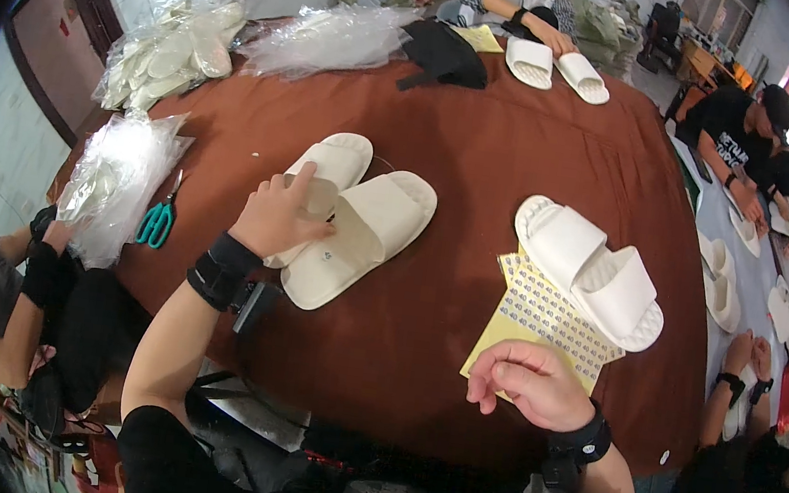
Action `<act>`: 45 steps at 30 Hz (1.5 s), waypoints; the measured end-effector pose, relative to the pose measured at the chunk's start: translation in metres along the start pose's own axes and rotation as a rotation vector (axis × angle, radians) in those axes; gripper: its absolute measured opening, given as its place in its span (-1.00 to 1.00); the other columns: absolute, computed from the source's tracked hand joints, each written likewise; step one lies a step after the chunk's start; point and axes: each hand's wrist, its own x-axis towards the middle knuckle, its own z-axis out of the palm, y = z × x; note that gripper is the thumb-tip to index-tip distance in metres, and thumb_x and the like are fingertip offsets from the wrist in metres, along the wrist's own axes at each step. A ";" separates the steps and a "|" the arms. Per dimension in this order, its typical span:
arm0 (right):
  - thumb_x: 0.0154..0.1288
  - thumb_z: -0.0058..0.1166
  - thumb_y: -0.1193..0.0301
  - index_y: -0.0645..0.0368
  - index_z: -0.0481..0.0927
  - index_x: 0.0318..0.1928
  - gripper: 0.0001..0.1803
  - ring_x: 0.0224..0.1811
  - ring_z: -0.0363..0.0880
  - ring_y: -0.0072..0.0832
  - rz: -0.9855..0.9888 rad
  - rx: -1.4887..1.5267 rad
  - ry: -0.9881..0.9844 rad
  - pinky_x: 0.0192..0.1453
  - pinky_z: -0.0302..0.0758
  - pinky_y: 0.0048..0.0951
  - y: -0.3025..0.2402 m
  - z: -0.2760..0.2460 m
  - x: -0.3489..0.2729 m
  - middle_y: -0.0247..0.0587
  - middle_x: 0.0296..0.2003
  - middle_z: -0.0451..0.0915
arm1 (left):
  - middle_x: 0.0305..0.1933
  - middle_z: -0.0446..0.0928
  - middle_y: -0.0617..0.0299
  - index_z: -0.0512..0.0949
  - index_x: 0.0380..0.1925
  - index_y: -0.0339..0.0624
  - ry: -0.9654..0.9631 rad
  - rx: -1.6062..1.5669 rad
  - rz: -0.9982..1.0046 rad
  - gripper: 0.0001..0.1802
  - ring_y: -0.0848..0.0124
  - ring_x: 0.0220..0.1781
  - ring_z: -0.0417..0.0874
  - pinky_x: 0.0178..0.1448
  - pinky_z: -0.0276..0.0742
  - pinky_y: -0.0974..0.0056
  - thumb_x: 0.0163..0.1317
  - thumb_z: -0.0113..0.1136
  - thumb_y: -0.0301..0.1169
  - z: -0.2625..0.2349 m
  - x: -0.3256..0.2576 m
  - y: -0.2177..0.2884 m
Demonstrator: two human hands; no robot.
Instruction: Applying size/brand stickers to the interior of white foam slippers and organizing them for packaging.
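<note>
Left hand (275,217) on two slippers (359,218) (cream)

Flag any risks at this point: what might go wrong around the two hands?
The left hand presses only one of the two overlapping slippers; the other could slide askew. The right hand rests on the sticker sheet, which a second slipper pair partly covers, so tugging it may crease it or drag them.
</note>
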 end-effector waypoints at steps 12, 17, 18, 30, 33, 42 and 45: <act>0.54 -0.08 0.44 0.35 0.59 0.01 -0.74 -0.27 0.63 -0.53 -0.050 -0.030 0.029 -0.15 0.60 -0.53 0.002 -0.005 0.002 -0.15 -0.24 0.67 | 0.14 0.39 -0.24 0.20 0.47 -0.11 -0.077 -0.325 0.265 0.02 -0.19 0.17 0.46 0.27 0.45 -0.06 0.03 0.50 -0.14 0.001 -0.068 0.067; 0.54 -0.09 0.45 0.34 0.60 0.00 -0.75 -0.27 0.64 -0.54 -0.067 -0.054 0.062 -0.16 0.61 -0.54 0.004 -0.007 0.004 -0.16 -0.24 0.67 | 0.13 0.36 -0.16 0.38 0.31 -0.16 0.091 -0.277 0.377 -0.11 -0.12 0.16 0.43 0.26 0.42 -0.05 -0.03 0.55 -0.14 0.017 -0.097 0.078; 0.54 -0.09 0.46 0.33 0.60 0.01 -0.76 -0.27 0.64 -0.54 -0.063 -0.050 0.078 -0.16 0.61 -0.54 0.005 -0.008 0.004 -0.17 -0.24 0.67 | 0.14 0.35 -0.15 0.42 0.27 -0.16 0.115 -0.236 0.380 -0.14 -0.11 0.16 0.42 0.26 0.41 -0.04 -0.04 0.55 -0.14 0.018 -0.102 0.079; 0.42 0.04 0.62 0.29 0.55 0.06 -0.77 -0.24 0.61 -0.61 -0.270 -0.303 0.215 -0.07 0.58 -0.56 -0.028 0.028 -0.006 -0.25 -0.17 0.66 | 0.21 0.32 -0.08 0.52 0.14 -0.16 0.034 -0.318 0.282 -0.24 -0.03 0.11 0.42 0.24 0.38 -0.04 -0.06 0.54 -0.09 0.016 -0.131 0.096; 0.38 0.06 0.66 0.29 0.53 0.07 -0.73 -0.23 0.61 -0.60 -0.404 -0.638 0.244 -0.06 0.58 -0.54 -0.043 0.041 -0.007 -0.25 -0.17 0.66 | 0.19 0.34 -0.06 0.53 0.14 -0.13 0.075 -0.331 0.298 -0.26 -0.04 0.12 0.42 0.27 0.33 -0.07 -0.07 0.54 -0.12 0.019 -0.133 0.098; 0.29 0.11 0.64 0.23 0.51 -0.06 -0.78 -0.23 0.61 -0.46 -0.280 -1.112 0.311 -0.12 0.55 -0.45 -0.023 0.021 0.052 -0.18 -0.22 0.59 | 0.41 0.33 0.00 0.57 0.09 0.01 0.180 -0.273 0.538 -0.50 -0.09 0.41 0.31 0.43 0.19 -0.13 0.08 0.37 -0.40 0.036 -0.141 0.116; 0.29 0.10 0.64 0.22 0.50 -0.08 -0.79 -0.26 0.61 -0.37 -0.334 -1.191 0.319 -0.14 0.56 -0.41 -0.008 0.012 0.059 -0.13 -0.25 0.57 | 0.39 0.40 0.19 0.59 0.09 0.06 0.133 -0.278 0.540 -0.44 -0.02 0.40 0.32 0.42 0.13 -0.24 -0.01 0.36 -0.47 0.036 -0.143 0.119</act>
